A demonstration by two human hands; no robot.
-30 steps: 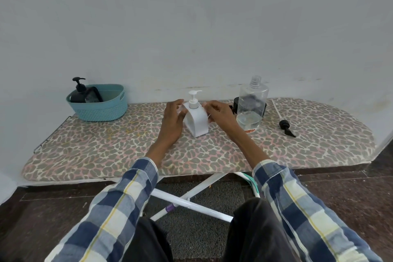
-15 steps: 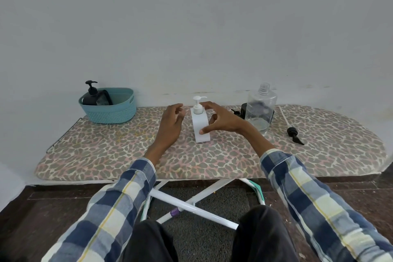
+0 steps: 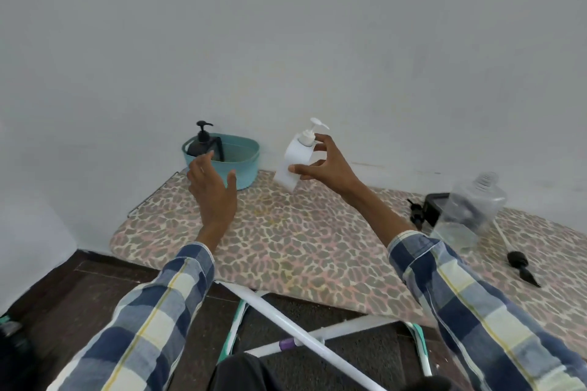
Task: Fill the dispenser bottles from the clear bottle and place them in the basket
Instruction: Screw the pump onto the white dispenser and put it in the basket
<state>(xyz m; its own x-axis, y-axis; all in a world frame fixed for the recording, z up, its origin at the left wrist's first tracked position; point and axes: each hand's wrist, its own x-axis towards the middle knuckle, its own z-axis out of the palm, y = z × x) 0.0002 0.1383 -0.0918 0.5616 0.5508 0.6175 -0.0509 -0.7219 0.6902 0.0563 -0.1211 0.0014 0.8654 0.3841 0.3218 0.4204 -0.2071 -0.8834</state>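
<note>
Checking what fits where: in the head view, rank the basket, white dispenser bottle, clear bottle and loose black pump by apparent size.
1. basket
2. clear bottle, looks close to the basket, but nearer the camera, so unsure
3. white dispenser bottle
4. loose black pump

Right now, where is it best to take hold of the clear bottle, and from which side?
Probably grip the clear bottle round its wide body from the right, where the board is free. It stands upright and uncapped with liquid at the bottom; its threaded neck is narrow, and a black object sits against its left.
</note>
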